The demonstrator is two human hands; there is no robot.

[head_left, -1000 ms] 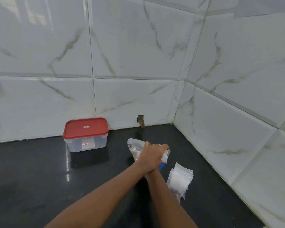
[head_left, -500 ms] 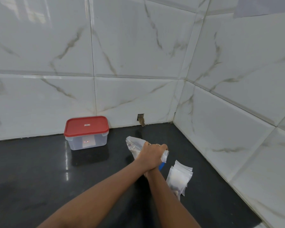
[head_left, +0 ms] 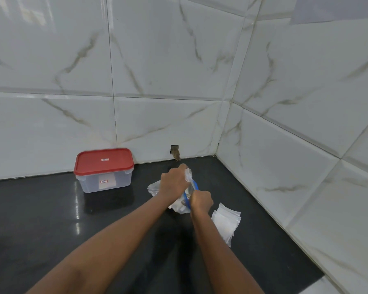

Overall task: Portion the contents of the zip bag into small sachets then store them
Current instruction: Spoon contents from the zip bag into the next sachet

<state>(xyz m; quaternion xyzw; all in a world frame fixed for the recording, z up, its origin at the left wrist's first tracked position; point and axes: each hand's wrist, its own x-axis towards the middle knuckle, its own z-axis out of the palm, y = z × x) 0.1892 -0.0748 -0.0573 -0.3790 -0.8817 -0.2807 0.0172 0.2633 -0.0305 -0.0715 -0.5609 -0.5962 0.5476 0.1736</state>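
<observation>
Observed zip bag [head_left: 155, 188] standing on black counter [head_left: 40, 209] near the wall corner. Noted left hand [head_left: 173, 183] clenched on far side of its blue-edged mouth, right hand [head_left: 201, 201] pinching near side. Recorded stack of small sachets [head_left: 225, 221] just right of right hand; red-lidded container [head_left: 104, 166] well left, against wall.

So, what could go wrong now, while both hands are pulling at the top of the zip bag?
1. The left hand and the right hand grip the zip bag near its blue seal and seem to pull it apart. If it opens suddenly, the contents may spill on the black counter.
2. The pile of sachets lies close beside the right forearm; a jerk could scatter them.
</observation>
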